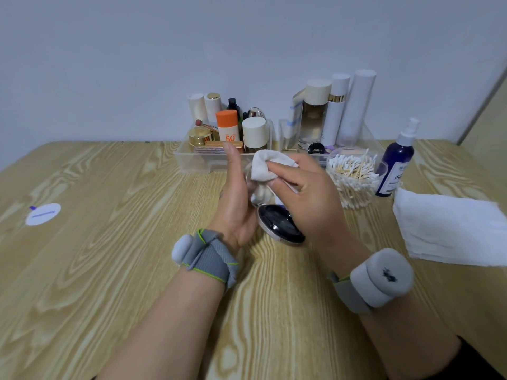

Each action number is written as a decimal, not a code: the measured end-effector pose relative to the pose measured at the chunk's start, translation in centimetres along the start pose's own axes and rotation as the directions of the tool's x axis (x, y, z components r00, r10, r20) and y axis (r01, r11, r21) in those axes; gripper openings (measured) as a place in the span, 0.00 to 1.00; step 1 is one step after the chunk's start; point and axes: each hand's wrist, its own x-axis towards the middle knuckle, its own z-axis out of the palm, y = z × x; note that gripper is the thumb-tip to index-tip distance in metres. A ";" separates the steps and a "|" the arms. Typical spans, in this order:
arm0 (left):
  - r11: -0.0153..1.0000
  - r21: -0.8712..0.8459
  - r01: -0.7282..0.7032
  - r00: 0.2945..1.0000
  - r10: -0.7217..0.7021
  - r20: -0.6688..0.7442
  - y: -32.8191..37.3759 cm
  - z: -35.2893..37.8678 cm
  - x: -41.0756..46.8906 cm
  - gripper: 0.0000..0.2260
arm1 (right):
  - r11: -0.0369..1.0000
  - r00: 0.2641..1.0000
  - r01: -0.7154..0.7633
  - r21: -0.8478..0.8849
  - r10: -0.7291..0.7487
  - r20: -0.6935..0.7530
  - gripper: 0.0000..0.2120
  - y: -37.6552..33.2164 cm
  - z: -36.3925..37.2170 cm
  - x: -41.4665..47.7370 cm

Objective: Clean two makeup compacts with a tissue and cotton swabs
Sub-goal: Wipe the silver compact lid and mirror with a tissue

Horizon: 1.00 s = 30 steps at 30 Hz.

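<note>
From the head camera, an open compact (279,224) is held just above the wooden table (109,270), in front of the person. The left hand (236,207) cradles it from the side, palm against the hinge area, fingers straight and pressed together, pointing upward. The right hand (304,196) pinches a bunched tissue (264,164) between thumb and fingers and presses it against the raised lid, which looks mirrored but is mostly hidden. The dark lower half of the compact tilts toward the camera.

A tub of cotton swabs (354,176) stands near the right hand, with a spray bottle (396,165) just beside it and a folded white cloth (450,231) on the table's right edge.

The compact is probably light, glossy and slippery, with a fragile mirror and hinge; it is best gripped around the rim of its base, with gentle wiping pressure. The tissue is soft and tears easily.
</note>
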 end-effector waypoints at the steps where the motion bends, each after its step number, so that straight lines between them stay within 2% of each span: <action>1: 1.000 0.019 -0.003 1.000 0.003 0.026 0.0 0.0 0.1 0.46 | 1.000 0.999 0.027 0.002 -0.027 0.020 0.14 -0.3 0.0 0.0; 5: 0.993 0.108 -0.052 0.993 0.040 0.107 0.3 0.2 0.1 0.36 | 0.991 0.989 0.109 0.076 -0.115 0.091 0.16 -1.0 -0.2 0.1; 10: 0.999 0.005 0.037 0.993 -0.037 0.109 0.4 0.3 -0.4 0.31 | 0.997 0.996 0.077 -0.002 -0.076 0.048 0.15 -0.7 0.1 0.0; 15: 0.998 -0.063 0.027 0.997 -0.023 0.070 0.3 0.2 -0.5 0.36 | 0.996 0.999 -0.033 -0.079 0.033 -0.002 0.15 -0.2 0.0 0.2; 19: 0.999 -0.045 -0.025 1.000 0.025 -0.001 0.7 0.1 -0.2 0.28 | 0.989 0.995 -0.102 -0.105 0.100 -0.018 0.14 -0.3 0.1 0.2; 22: 0.999 0.000 -0.051 0.999 0.051 0.012 0.7 0.3 -0.4 0.28 | 0.982 0.990 -0.141 -0.127 0.137 -0.034 0.12 -0.2 0.0 0.2; 27: 1.000 -0.003 -0.025 1.000 0.025 0.000 0.6 0.3 -0.4 0.31 | 0.988 0.993 -0.112 -0.108 0.108 -0.042 0.10 0.2 0.1 -0.1; 30: 0.999 -0.038 0.028 0.998 -0.029 -0.050 0.6 0.1 -0.4 0.35 | 0.995 0.996 -0.078 -0.068 0.075 -0.044 0.12 0.2 0.2 -0.2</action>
